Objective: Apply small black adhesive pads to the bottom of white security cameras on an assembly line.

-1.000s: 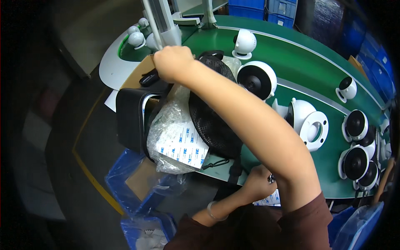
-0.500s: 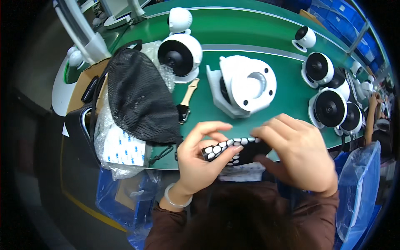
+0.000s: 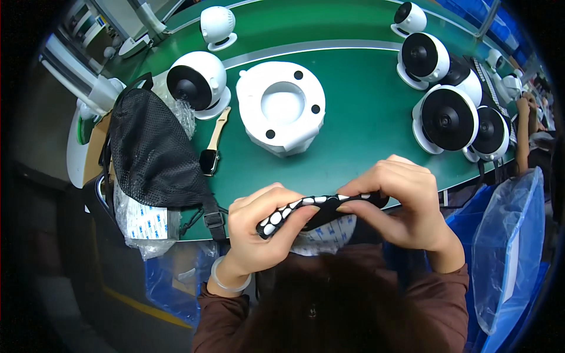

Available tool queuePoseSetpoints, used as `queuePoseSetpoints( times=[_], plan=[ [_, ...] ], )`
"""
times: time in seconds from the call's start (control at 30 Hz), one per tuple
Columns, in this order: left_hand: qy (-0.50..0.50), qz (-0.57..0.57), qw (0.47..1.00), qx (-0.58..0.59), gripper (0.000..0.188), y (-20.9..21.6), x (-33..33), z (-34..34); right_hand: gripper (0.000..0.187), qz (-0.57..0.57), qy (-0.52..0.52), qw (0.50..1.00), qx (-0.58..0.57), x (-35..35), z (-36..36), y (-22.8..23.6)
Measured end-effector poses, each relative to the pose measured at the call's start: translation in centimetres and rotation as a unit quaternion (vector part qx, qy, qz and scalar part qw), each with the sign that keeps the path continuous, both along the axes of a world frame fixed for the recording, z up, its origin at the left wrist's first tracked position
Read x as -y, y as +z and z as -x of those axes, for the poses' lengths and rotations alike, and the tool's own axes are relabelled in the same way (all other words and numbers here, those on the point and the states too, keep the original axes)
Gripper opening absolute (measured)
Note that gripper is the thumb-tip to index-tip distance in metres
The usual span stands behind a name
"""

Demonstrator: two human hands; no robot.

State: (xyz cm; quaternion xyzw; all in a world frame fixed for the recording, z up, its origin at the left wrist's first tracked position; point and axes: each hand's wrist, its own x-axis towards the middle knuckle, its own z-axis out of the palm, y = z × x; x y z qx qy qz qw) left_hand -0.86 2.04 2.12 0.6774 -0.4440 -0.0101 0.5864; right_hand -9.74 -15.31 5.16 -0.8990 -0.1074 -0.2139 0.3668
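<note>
My left hand [image 3: 262,226] is closed on the left end of a black sheet with rows of white ovals [image 3: 322,216]. Its thumb lies in front and the fingers behind. My right hand [image 3: 406,206] pinches the same sheet farther right, so it bows between both thumbs. Below it, close to my body, part of a white sheet with blue print [image 3: 331,236] shows. Beyond my hands a white rounded housing [image 3: 252,105] stands on the green table, its round recess turned up. Three black round pads sit around that recess.
A watch [image 3: 210,156] and a black mesh bag [image 3: 150,150] lie left on the table [image 3: 359,117]. Round white devices with black fronts, one of them large [image 3: 444,119], stand at the right and back. Blue plastic-lined bins [image 3: 506,253] flank me below the table edge.
My view has shifted, so the table things appear farther left. The right hand, blurred before over the sheet's right end, now pinches it, and the sheet is bowed.
</note>
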Motion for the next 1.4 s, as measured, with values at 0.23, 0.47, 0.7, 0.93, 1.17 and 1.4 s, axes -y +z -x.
queuePoseSetpoints(
  times=[0.23,0.47,0.7,0.93,1.17,1.4],
  plan=[
    [0.044,0.013,0.996,0.072,0.02,0.1,0.6,0.3,0.021,0.006,-0.018,0.997,0.079,0.1,-0.9,-0.6],
    [0.055,0.004,0.994,0.096,0.021,0.1,0.9,0.3,0.024,0.064,-0.041,0.99,0.121,-0.4,-0.8,-0.5],
    [0.055,-0.012,0.995,0.086,0.021,0.1,0.6,0.1,0.024,0.088,-0.041,0.986,0.132,-0.6,-1.3,-0.7],
    [0.083,-0.012,0.995,0.062,0.019,-0.1,0.3,-0.4,0.024,0.11,-0.017,0.982,0.151,-0.6,-2.8,-0.9],
    [0.1,-0.006,0.995,0.029,0.017,-0.7,0.1,-1.0,0.024,0.136,-0.011,0.978,0.159,-0.9,-3.8,-1.3],
    [0.139,0.022,0.99,0.027,0.011,-1.0,0.0,-1.9,0.017,0.226,0.009,0.953,0.2,-1.1,-4.5,-0.7]
  ],
)
